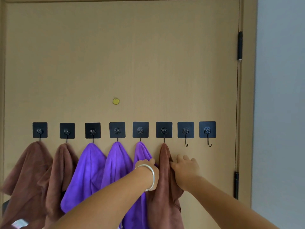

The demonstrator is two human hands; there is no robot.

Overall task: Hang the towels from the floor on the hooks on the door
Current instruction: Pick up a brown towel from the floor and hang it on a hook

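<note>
Now we have six towels up on the door (pixel 122 63): two brown ones on the leftmost hooks, three purple ones next, and a brown towel (pixel 165 179) hanging from the sixth hook (pixel 164 130). Both our hands are at that last brown towel, likely settling it so it drapes evenly and won't slip off. Our left hand (pixel 146 164), with a silver bangle (pixel 152 176) at the wrist, reaches between the third purple towel (pixel 140 156) and the brown one; its fingers curl toward the cloth, though we cannot tell whether they pinch it. Our right hand (pixel 185 166) rests against the towel's right edge with fingers (pixel 186 157) spread loosely, not gripping. Two empty hooks (pixel 186 143) remain at the right. The floor is out of view, so we cannot say whether more towels wait there.
</note>
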